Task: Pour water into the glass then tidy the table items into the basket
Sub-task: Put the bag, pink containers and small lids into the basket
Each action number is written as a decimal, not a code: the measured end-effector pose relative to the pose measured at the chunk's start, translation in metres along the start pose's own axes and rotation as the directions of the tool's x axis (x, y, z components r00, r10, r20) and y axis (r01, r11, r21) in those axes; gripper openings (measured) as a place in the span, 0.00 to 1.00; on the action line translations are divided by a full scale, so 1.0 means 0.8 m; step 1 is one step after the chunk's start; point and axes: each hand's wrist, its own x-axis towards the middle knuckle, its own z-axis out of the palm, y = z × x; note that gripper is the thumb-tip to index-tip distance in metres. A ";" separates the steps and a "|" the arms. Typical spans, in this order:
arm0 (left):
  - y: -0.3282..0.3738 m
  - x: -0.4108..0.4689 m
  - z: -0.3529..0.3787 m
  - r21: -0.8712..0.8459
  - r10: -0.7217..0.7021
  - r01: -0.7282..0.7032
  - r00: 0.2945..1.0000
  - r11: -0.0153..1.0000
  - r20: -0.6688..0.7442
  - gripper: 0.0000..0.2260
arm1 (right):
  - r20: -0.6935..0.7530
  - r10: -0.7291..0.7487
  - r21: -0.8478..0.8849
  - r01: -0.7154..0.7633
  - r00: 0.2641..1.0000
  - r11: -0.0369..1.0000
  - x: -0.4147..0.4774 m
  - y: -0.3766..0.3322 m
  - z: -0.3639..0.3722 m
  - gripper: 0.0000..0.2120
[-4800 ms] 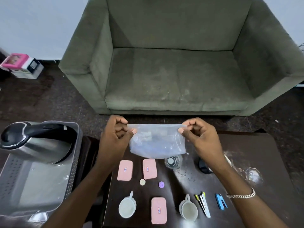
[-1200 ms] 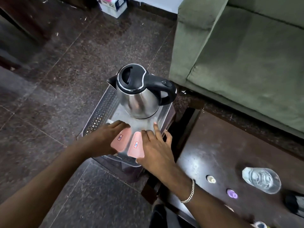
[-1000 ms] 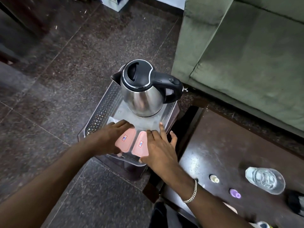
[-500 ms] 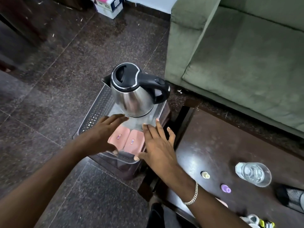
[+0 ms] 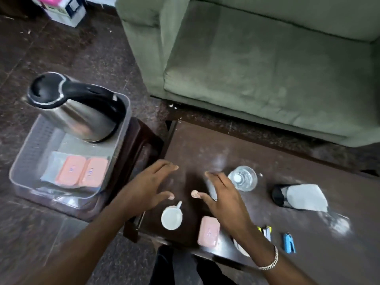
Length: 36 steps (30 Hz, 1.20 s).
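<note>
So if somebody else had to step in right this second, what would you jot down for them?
Left hand and right hand: both open and empty, hovering over the table.
Basket, left of the table: holds the kettle, a clear bag and two pink cases.
Glass: on the table with water in it, so pouring looks done.
Left on the table: white cup, one pink case, a second cup mostly hidden by the right wrist, black holder with paper, yellow clip, blue clip.

glossy steel kettle (image 5: 82, 118), matt plastic basket (image 5: 22, 167)
</note>
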 end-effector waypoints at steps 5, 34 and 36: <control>0.045 0.043 0.114 0.017 -0.084 0.083 0.990 0.996 0.114 0.27 | 0.086 0.158 -0.028 -0.156 0.984 0.987 -0.044 0.093 -0.004 0.24; 0.043 0.014 0.062 -0.146 -0.193 0.149 0.911 0.978 -0.364 0.07 | -0.173 0.116 0.329 -0.054 0.978 0.943 -0.018 0.024 0.022 0.07; 0.026 -0.011 0.007 -0.145 -0.238 0.194 0.871 0.970 -0.430 0.07 | -0.164 0.060 0.358 0.003 0.985 0.934 0.006 -0.028 0.022 0.07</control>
